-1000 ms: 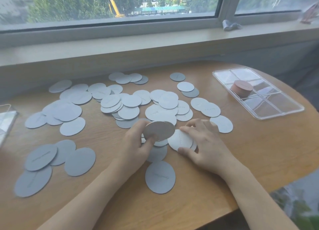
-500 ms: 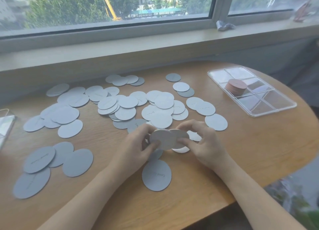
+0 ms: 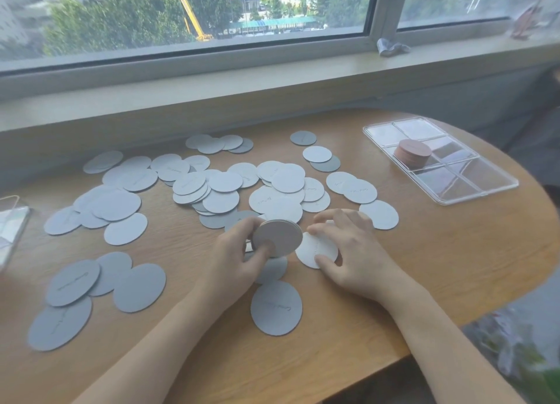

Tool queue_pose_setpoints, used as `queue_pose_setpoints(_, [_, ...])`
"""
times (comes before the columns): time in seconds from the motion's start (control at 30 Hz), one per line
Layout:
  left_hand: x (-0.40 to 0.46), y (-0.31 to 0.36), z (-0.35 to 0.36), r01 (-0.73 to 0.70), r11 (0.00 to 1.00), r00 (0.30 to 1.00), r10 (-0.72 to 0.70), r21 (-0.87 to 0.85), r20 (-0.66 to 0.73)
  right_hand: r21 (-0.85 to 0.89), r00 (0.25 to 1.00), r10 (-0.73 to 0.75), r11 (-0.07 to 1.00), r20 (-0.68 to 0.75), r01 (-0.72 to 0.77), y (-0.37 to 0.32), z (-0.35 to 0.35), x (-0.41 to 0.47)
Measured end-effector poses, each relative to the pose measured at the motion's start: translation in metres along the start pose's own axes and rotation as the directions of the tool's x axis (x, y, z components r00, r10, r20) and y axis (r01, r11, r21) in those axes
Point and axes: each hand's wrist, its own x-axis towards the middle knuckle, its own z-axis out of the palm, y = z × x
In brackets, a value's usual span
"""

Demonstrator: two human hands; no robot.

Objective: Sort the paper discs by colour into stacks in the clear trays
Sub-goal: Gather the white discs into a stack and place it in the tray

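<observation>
One stack only is done so far: a short pile of reddish-brown round paper discs (image 3: 412, 155) sits in a middle compartment on the left side of the clear plastic divided tray (image 3: 472, 188), far right of the round wooden worktop (image 3: 454, 267); the other compartments look bare, as far as the glare lets me see. Most of the job is left, approx. several dozen pale grey and darker grey-blue round paper discs (image 3: 224, 191) lie loose and overlapping across the middle and left of the worktop, w/ a small group of darker blue-grey ones at near left (image 3: 100, 285) and one lone blue-grey disc (image 3: 275, 306) just in front of the hands. Left hand (image 3: 239, 258) is curled round a thin stack of pale greyish discs (image 3: 277, 236), thumb on the face, fingers behind, stack tilted up off the worktop. Right hand (image 3: 351, 252) has fingers arched over a white paper disc (image 3: 316, 250) lying flat just beside that stack, thumb and fingertips at its edges, pinching or about to lift it; can't tell if it has left the surface. Judgement: mid-gather of a 2nd colour, nothing from it in the tray yet. A 2nd clear tray edge (image 3: 12, 221) shows at far left, contents unclear. Crumpled foil-like scrap (image 3: 391, 47) on the window sill.
</observation>
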Motion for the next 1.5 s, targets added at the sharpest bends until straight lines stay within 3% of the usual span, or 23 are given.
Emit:
queue_pose_setpoints(0.13, [-0.001,0.006,-0.002,-0.014,1.000,0.997,0.014,-0.001,0.070,0.111,1.000,0.001,0.994,-0.017,0.001,-0.002,-0.006,0.000])
queue_pose_setpoints(0.3, [-0.002,0.006,-0.004,-0.034,0.997,0.991,0.025,0.066,0.130,0.089,0.999,-0.038,0.995,-0.006,0.038,-0.004,-0.006,0.000])
queue_pose_setpoints(0.5, [-0.001,0.003,-0.003,-0.047,0.998,0.990,0.040,0.047,0.138,0.349,0.992,0.013,0.937,-0.126,0.032,-0.007,-0.016,-0.003])
queue_pose_setpoints(0.63, [-0.001,0.004,-0.002,-0.070,0.996,0.986,0.062,0.047,0.155,0.594,0.978,0.084,0.803,-0.193,0.048,-0.016,-0.020,0.000])
queue_pose_setpoints(0.77, [0.000,0.003,0.000,-0.093,0.994,0.987,0.083,0.065,0.136,0.774,0.982,0.127,0.633,-0.143,0.031,-0.018,-0.021,0.000])
queue_pose_setpoints(1.03, [-0.001,0.006,-0.002,-0.098,0.994,0.995,0.098,0.045,0.008,0.902,0.999,0.027,0.432,-0.034,0.019,-0.030,-0.027,0.005])
queue_pose_setpoints(1.07, [-0.001,0.006,-0.003,-0.081,0.996,0.996,0.082,0.032,-0.038,0.885,0.998,0.050,0.465,-0.046,0.017,-0.030,-0.028,0.009])
queue_pose_setpoints(1.13, [0.000,0.006,-0.007,-0.002,1.000,0.990,0.003,0.007,-0.141,0.728,0.992,0.086,0.685,-0.093,0.008,-0.025,-0.027,0.026])
queue_pose_setpoints(1.2, [0.001,0.005,-0.010,0.099,0.994,0.968,-0.108,-0.050,-0.228,0.462,0.996,-0.012,0.885,-0.090,0.052,-0.021,-0.022,0.049])
queue_pose_setpoints(1.23, [0.002,0.004,-0.011,0.145,0.984,0.951,-0.166,-0.099,-0.261,0.336,0.994,-0.103,0.935,-0.047,0.112,-0.020,-0.018,0.060])
queue_pose_setpoints(1.3, [0.004,0.003,-0.013,0.202,0.957,0.918,-0.259,-0.207,-0.300,0.169,0.966,-0.228,0.964,0.119,0.207,-0.020,-0.006,0.076])
queue_pose_setpoints(1.37, [0.005,0.002,-0.014,0.225,0.931,0.896,-0.314,-0.286,-0.315,0.102,0.947,-0.228,0.972,0.226,0.210,-0.023,0.004,0.082])
queue_pose_setpoints(1.5, [0.007,0.002,-0.014,0.237,0.916,0.895,-0.335,-0.323,-0.293,0.040,0.953,-0.244,0.970,0.182,0.240,-0.019,0.011,0.080])
